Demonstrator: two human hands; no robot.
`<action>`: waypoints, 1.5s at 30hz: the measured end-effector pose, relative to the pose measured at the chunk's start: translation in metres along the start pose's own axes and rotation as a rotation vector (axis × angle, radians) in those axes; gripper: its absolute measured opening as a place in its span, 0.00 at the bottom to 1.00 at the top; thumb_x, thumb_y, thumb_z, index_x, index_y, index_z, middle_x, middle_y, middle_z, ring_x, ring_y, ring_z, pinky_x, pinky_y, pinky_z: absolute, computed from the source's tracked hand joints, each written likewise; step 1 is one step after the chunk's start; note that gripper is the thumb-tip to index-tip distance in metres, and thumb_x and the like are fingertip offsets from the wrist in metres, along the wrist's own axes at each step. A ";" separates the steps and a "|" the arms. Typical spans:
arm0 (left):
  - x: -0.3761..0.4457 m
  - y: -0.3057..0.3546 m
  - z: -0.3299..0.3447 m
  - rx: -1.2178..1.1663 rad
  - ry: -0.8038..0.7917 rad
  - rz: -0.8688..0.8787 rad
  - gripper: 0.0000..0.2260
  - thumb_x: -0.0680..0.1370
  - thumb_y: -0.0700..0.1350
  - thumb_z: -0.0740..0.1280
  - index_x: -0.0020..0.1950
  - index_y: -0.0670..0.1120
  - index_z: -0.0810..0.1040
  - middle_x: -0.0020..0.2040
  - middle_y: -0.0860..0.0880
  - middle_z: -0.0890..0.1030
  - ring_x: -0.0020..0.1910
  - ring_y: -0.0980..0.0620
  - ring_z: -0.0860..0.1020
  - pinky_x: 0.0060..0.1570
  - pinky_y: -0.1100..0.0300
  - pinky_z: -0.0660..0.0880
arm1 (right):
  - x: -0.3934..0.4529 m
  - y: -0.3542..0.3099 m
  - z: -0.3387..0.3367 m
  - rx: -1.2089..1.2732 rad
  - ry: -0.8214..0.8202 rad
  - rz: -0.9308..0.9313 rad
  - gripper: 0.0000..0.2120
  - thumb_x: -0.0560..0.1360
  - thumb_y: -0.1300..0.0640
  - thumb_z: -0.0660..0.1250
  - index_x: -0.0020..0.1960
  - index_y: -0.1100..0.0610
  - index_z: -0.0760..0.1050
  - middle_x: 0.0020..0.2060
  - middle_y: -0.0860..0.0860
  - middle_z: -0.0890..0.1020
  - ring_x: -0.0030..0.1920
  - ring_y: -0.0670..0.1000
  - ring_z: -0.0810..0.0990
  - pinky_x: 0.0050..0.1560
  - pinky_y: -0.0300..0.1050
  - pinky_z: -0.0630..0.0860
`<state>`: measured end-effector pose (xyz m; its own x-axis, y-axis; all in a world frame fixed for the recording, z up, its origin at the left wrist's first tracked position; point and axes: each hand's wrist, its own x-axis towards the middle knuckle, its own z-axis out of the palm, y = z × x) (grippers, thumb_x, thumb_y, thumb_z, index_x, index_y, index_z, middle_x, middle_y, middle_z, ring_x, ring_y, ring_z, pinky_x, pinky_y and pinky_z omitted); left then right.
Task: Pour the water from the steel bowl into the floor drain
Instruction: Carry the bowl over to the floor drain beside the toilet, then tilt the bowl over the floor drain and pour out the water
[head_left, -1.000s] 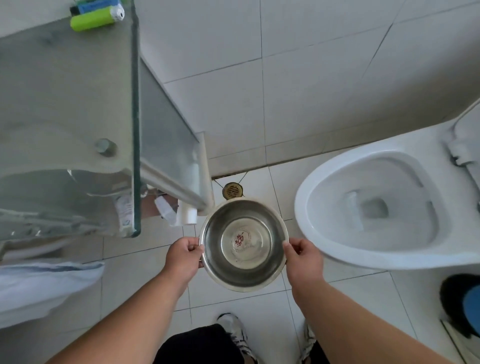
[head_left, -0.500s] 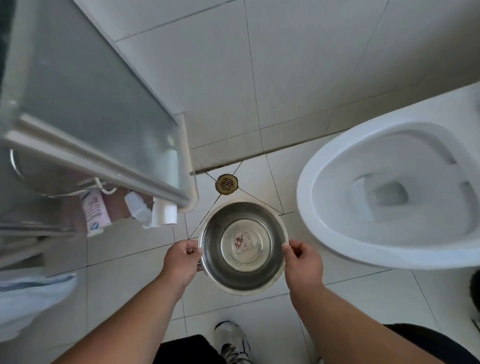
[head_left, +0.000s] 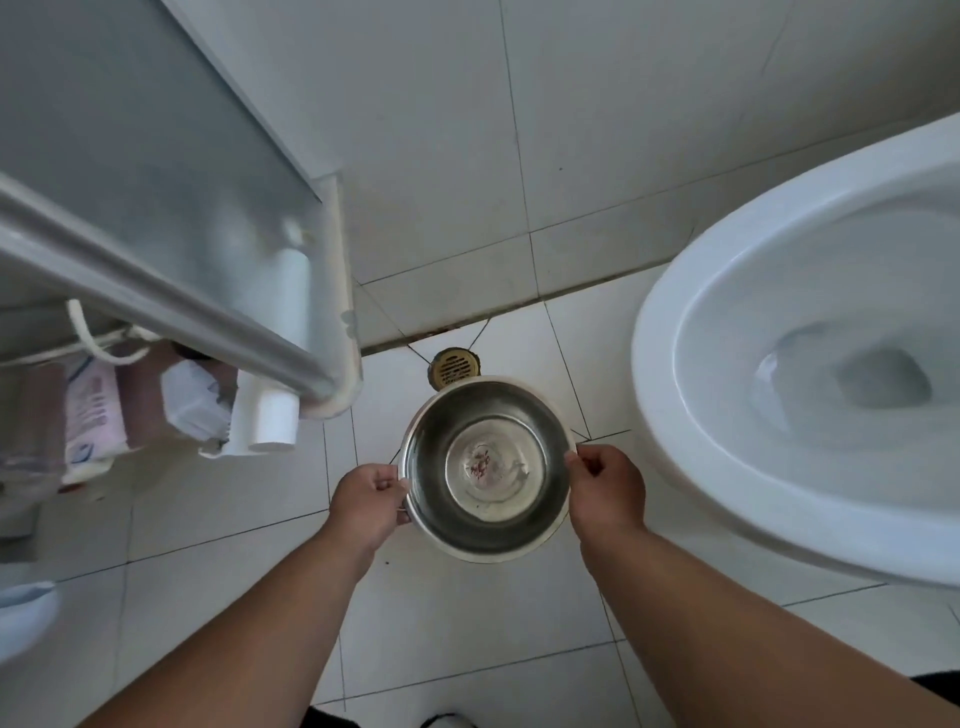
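The steel bowl (head_left: 487, 470) is held level above the tiled floor, with water in it and a red mark showing on its bottom. My left hand (head_left: 369, 499) grips its left rim and my right hand (head_left: 605, 491) grips its right rim. The round brass floor drain (head_left: 454, 367) lies in the floor just beyond the bowl's far edge, close to the wall; the bowl's rim covers its near edge.
A white toilet (head_left: 727, 291) with its seat up fills the right side. On the left stands a white sink frame (head_left: 332, 260) with a metal rail, and packets and a white roll (head_left: 275, 421) sit under it. White tiles cover the floor and wall.
The view has dropped lower and closer to the floor. The bowl has moved forward, its far rim now reaching the drain. Both hands keep the same grip.
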<state>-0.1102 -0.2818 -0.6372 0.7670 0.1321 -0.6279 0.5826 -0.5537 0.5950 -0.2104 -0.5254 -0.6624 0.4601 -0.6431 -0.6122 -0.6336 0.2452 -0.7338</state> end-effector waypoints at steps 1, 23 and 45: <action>0.007 -0.001 0.003 -0.004 0.002 0.003 0.09 0.85 0.33 0.68 0.51 0.41 0.87 0.42 0.44 0.89 0.36 0.52 0.87 0.34 0.63 0.84 | 0.006 0.002 0.004 -0.001 0.000 -0.017 0.08 0.80 0.57 0.70 0.41 0.50 0.79 0.37 0.45 0.83 0.37 0.44 0.80 0.34 0.39 0.70; 0.109 -0.009 0.014 -0.079 0.006 0.016 0.10 0.85 0.34 0.69 0.49 0.45 0.85 0.48 0.42 0.88 0.44 0.46 0.85 0.30 0.65 0.82 | 0.091 0.025 0.084 -0.029 0.026 -0.151 0.03 0.80 0.58 0.72 0.48 0.55 0.83 0.41 0.49 0.85 0.44 0.52 0.84 0.52 0.50 0.81; 0.135 -0.037 0.010 -0.202 0.041 -0.016 0.09 0.85 0.34 0.68 0.61 0.39 0.87 0.52 0.37 0.89 0.49 0.40 0.86 0.57 0.42 0.86 | 0.084 0.025 0.103 -0.040 0.020 -0.166 0.03 0.80 0.58 0.73 0.48 0.58 0.83 0.38 0.47 0.83 0.42 0.51 0.82 0.48 0.46 0.76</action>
<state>-0.0306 -0.2518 -0.7489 0.7652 0.1751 -0.6196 0.6336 -0.3760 0.6762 -0.1235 -0.4988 -0.7629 0.5483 -0.6870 -0.4769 -0.5740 0.1056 -0.8121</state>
